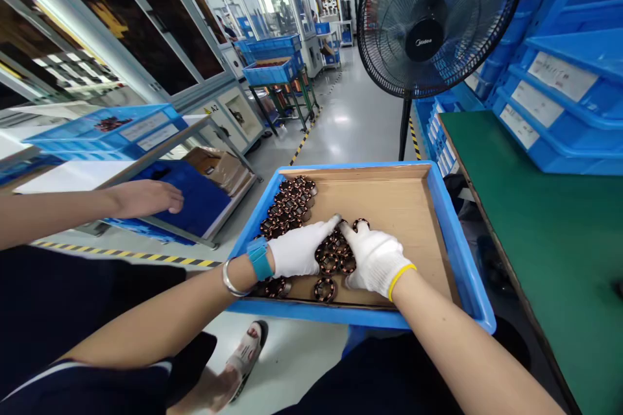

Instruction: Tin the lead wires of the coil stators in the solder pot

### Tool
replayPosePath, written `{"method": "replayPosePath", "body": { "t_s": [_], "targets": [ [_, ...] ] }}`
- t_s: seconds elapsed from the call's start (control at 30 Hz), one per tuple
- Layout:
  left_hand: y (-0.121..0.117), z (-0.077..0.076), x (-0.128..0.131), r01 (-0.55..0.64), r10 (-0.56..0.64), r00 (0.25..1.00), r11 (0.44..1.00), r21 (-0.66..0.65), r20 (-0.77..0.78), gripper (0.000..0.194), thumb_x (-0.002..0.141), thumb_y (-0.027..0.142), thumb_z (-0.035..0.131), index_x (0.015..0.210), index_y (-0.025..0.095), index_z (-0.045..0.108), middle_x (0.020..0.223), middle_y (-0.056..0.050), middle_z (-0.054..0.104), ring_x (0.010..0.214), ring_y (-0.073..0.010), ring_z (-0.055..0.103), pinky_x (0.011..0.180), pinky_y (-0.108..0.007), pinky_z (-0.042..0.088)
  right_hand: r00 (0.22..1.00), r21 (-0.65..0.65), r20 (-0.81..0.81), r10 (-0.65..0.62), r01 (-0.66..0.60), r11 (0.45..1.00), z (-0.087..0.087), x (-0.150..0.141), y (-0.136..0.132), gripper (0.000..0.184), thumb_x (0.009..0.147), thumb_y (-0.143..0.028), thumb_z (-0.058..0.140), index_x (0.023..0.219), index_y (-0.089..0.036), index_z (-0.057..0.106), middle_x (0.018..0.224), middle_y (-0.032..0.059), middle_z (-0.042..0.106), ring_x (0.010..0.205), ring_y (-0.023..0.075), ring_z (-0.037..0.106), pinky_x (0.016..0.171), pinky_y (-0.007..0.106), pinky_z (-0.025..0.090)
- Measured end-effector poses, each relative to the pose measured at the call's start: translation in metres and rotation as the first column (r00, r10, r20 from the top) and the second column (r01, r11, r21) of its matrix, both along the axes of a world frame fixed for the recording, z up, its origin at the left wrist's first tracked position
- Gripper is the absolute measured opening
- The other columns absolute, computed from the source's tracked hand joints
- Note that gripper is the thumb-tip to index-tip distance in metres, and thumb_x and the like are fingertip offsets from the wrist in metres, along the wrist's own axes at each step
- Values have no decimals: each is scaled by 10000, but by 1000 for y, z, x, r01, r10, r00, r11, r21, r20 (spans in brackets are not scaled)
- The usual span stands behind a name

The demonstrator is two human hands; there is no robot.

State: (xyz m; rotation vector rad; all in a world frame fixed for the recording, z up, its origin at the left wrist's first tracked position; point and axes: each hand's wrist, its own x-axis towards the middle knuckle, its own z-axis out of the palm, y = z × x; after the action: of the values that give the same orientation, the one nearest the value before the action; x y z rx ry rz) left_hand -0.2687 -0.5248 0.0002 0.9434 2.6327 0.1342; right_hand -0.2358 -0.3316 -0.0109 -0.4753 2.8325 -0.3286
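Note:
A blue tray [357,318] lined with brown cardboard [377,194] lies in front of me, its left side filled with copper-wound ring-shaped motor stators [292,201]. My left hand [299,248], in a white glove, curves around the left side of a smaller cluster of stators [329,263] near the tray's middle. From the right, my right hand [377,256], also gloved, closes against the same cluster, and the two thumbs almost meet above it. One stator [324,290] lies apart near the front wall. My fingertips are partly hidden behind the gloves and rings.
A black standing fan [425,40] rises behind the tray. At right is a green-topped table [555,207] with stacked blue bins [549,94]. Another person's bare hand [146,198] reaches in at left, by a cart with a blue bin [111,133]. That person's sandalled foot [248,350] shows below.

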Motion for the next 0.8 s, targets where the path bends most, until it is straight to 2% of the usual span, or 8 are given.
{"method": "replayPosePath", "body": {
  "t_s": [0.1, 0.2, 0.27, 0.37, 0.43, 0.5, 0.67, 0.8],
  "targets": [
    [-10, 5, 7, 16, -19, 999, 998, 60, 51, 1097, 661, 373, 680, 1509, 106, 38, 1508, -204, 318, 1373, -323, 370, 1135, -398, 347, 1000, 5, -4, 15, -15, 1000, 4, 2, 3, 1040, 491, -502, 803, 1386, -330, 301, 1188, 107, 485, 863, 300, 651, 684, 449, 551],
    [-17, 12, 21, 4, -6, 998, 1000, 25, 55, 1354, 475, 646, 764, 1518, 140, 64, 1552, -197, 224, 1404, -397, 282, 1158, -464, 305, 999, 11, 9, 31, -31, 999, 8, 1, 1, 1060, 507, -489, 798, 1407, -315, 266, 1222, 127, 481, 892, 297, 647, 690, 432, 550],
    [-16, 13, 29, -52, 52, 998, 999, 16, 21, 1377, 421, 722, 750, 1516, 168, 123, 1542, -182, 254, 1397, -417, 284, 1152, -493, 307, 1000, 32, 19, 20, -21, 999, 10, -1, -2, 1042, 499, -464, 805, 1389, -298, 289, 1231, 142, 477, 900, 295, 645, 689, 427, 549],
    [-12, 10, 34, -147, 147, 989, 988, 44, 19, 1129, 543, 679, 715, 1461, 192, 274, 1447, -155, 422, 1321, -373, 425, 1113, -467, 376, 999, 44, 35, 24, -26, 999, 10, -4, -3, 971, 471, -462, 821, 1312, -268, 375, 1193, 140, 488, 887, 295, 646, 674, 433, 553],
    [-10, 8, 34, -180, 179, 984, 981, 68, 13, 1004, 571, 628, 717, 1404, 202, 353, 1360, -136, 510, 1239, -344, 511, 1080, -450, 418, 999, 22, 20, 39, -39, 999, 8, -5, -2, 942, 463, -471, 823, 1280, -257, 406, 1164, 128, 494, 877, 299, 645, 672, 448, 556],
    [-9, 7, 35, -189, 190, 982, 978, 84, -3, 953, 560, 599, 728, 1359, 202, 393, 1306, -127, 545, 1186, -334, 546, 1056, -452, 441, 999, -1, 6, 46, -46, 999, 7, -5, 0, 954, 470, -472, 821, 1296, -259, 395, 1164, 122, 490, 878, 303, 643, 678, 463, 555],
    [-10, 4, 42, -200, 201, 980, 975, 101, -2, 837, 589, 535, 721, 1305, 210, 435, 1228, -107, 595, 1094, -311, 596, 992, -461, 493, 999, -16, 39, 16, -15, 1000, 4, -4, -1, 1146, 423, -471, 849, 1398, -291, 274, 1221, 138, 457, 890, 300, 638, 684, 453, 553],
    [-9, -3, 41, -152, 158, 987, 976, 155, -30, 873, 594, 489, 716, 1350, 194, 395, 1295, -123, 562, 1175, -327, 552, 1046, -470, 460, 999, -16, 35, -7, 7, 1000, 4, -3, 0, 1044, 444, -495, 835, 1342, -272, 352, 1198, 135, 462, 890, 291, 638, 693, 442, 550]
  ]
}}
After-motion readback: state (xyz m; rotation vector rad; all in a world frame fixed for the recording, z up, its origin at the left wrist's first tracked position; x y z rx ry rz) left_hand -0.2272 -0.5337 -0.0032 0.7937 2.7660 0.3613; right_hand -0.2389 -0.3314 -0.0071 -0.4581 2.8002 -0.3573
